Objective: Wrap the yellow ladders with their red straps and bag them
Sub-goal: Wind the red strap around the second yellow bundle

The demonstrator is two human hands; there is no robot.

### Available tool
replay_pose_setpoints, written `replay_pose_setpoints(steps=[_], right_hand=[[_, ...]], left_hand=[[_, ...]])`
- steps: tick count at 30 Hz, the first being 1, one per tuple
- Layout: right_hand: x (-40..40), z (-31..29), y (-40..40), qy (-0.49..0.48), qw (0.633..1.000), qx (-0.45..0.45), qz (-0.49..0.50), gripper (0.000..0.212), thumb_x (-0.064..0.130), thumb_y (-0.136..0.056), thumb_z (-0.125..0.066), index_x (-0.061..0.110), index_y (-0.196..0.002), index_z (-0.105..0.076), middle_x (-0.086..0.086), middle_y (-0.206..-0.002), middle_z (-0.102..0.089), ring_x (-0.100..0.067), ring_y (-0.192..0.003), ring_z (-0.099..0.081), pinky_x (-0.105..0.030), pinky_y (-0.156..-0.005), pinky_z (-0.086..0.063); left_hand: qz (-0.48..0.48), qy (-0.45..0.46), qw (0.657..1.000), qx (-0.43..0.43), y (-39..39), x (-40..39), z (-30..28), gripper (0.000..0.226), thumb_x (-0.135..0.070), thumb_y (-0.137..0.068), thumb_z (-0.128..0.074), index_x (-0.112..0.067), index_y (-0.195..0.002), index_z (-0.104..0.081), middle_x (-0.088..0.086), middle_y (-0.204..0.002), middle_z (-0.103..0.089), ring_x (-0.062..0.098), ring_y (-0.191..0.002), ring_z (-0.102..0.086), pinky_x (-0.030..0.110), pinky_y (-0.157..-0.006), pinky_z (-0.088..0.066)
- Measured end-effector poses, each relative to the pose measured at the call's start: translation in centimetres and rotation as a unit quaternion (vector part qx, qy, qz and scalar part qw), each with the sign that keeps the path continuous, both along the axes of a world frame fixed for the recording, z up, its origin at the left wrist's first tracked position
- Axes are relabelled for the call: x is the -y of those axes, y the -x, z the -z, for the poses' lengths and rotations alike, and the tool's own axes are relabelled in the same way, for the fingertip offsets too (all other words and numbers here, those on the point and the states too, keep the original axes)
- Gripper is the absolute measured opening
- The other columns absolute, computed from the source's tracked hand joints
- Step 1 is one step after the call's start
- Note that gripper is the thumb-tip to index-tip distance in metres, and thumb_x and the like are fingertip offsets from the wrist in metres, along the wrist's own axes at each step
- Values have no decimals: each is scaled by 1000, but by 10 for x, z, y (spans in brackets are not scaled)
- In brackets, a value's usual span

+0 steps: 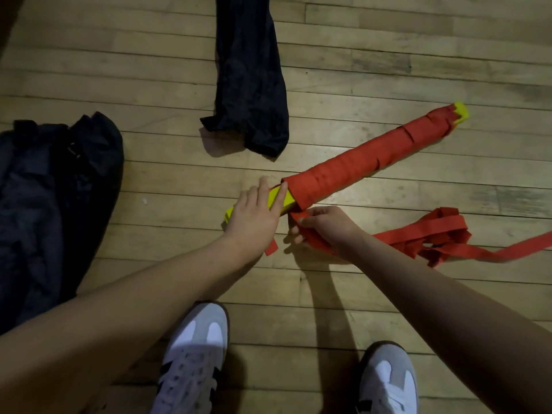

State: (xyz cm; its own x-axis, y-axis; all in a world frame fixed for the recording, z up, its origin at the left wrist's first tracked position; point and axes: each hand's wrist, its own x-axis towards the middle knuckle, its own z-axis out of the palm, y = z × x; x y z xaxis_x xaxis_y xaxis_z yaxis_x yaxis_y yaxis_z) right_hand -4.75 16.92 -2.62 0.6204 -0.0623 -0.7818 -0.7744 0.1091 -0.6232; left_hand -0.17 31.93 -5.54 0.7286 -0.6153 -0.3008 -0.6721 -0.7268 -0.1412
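Note:
A bundle of yellow ladder rungs lies slanted on the wooden floor, most of it wound in red strap. Yellow shows at both ends, near and far. My left hand lies flat on the near yellow end, fingers spread, one fingertip at the edge of the red winding. My right hand pinches the loose red strap just below the bundle. The rest of the strap trails in loops to the right.
A narrow black bag lies flat beyond the bundle. A larger dark bag is heaped at the left. My two white and grey shoes stand at the bottom on the plank floor.

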Motion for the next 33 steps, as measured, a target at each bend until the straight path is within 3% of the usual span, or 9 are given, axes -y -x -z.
replay_pose_setpoints(steps=[2,5,9,13,16,25,29,31,33], right_hand=[[4,-1,5,0,1000,-11,-11,6,-1,-94,-51,-2,-95,-57,-12,-72,-66,-16,-54,-63,-24,-52,-52],[11,-6,7,-5,999,-24,-32,5,1,-93,-56,0,-88,-58,-10,-65,-64,-17,-53,-63,-26,-51,-53],[11,-12,6,58,995,-8,-75,14,11,-93,-59,4,-80,-60,-7,-58,-53,-14,-44,-48,-24,-45,-41],[3,-17,2,96,992,32,-78,16,11,-93,-55,4,-81,-63,-6,-56,-48,-14,-41,-38,-25,-45,-27],[2,-22,2,114,989,48,-76,17,10,-92,-55,2,-80,-64,-6,-55,-47,-14,-42,-37,-26,-45,-28],[1,-20,7,64,997,32,-30,16,11,-97,-51,5,-84,-59,-4,-57,-59,-13,-43,-54,-22,-45,-37],[4,-21,13,31,999,17,-29,11,10,-96,-55,3,-88,-59,-6,-60,-65,-15,-50,-62,-25,-52,-47],[4,-21,16,23,999,10,-25,9,9,-95,-55,2,-90,-59,-7,-61,-67,-15,-51,-63,-24,-51,-48],[5,-20,19,13,1000,7,-18,8,7,-94,-56,2,-89,-59,-8,-63,-68,-16,-52,-65,-22,-51,-49]], left_hand=[[-33,22,999,4,3,-1,-4,79,-25,-98,-48,-15,-153,7,23,-144,-30,35,-125,-40,41,-103,-35],[-96,75,992,-22,-2,5,-12,80,-25,-94,-59,-10,-151,-5,14,-132,-46,28,-118,-48,36,-95,-41],[-111,56,992,-20,-16,11,-19,67,-23,-90,-63,-7,-144,-26,14,-130,-47,28,-117,-49,36,-93,-42],[-106,11,994,-18,-27,16,-25,58,-23,-92,-60,-8,-140,-32,14,-129,-48,29,-116,-50,37,-88,-44],[-112,7,994,-18,-35,18,-27,55,-22,-91,-61,-8,-137,-35,14,-128,-48,30,-115,-51,38,-86,-46],[-81,20,996,19,-30,20,-34,58,-15,-87,-63,-13,-136,-32,13,-130,-44,31,-117,-46,37,-91,-41],[-78,4,996,48,-18,18,-30,77,-25,-82,-71,-12,-142,-23,15,-129,-40,29,-118,-42,37,-99,-37],[-78,8,995,53,-9,17,-23,80,-29,-89,-62,-6,-148,-13,16,-131,-39,29,-119,-41,37,-100,-37],[-65,3,996,65,4,11,-15,80,-41,-91,-57,-3,-149,-16,13,-131,-43,27,-117,-44,36,-98,-38]])
